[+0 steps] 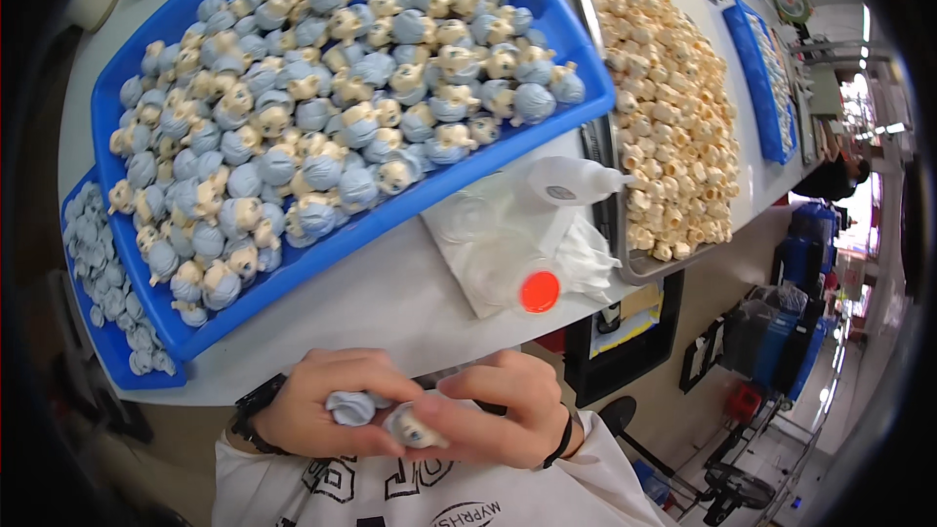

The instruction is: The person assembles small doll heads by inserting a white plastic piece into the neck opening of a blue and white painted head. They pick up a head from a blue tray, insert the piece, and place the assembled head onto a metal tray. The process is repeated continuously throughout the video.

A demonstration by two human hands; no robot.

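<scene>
Close to my body, just off the table's near edge, both hands work on a small doll head (418,429) with a cream face and pale blue hair. My left hand (317,395) is closed, its thumb and fingers curled around the head's left side. A loose pale blue hair piece (351,408) also sits in that hand. From the right, my right hand (508,410) pinches the same head, its thumb pressed near the face. The fingers hide part of the head.
A large blue tray (390,239) piled with blue-haired heads fills the table's left. Below it, a smaller blue tray (107,356) holds blue hair pieces. A white squeeze bottle (571,181) and red-topped container (539,291) stand beside a metal tray (639,268) of cream heads (673,127).
</scene>
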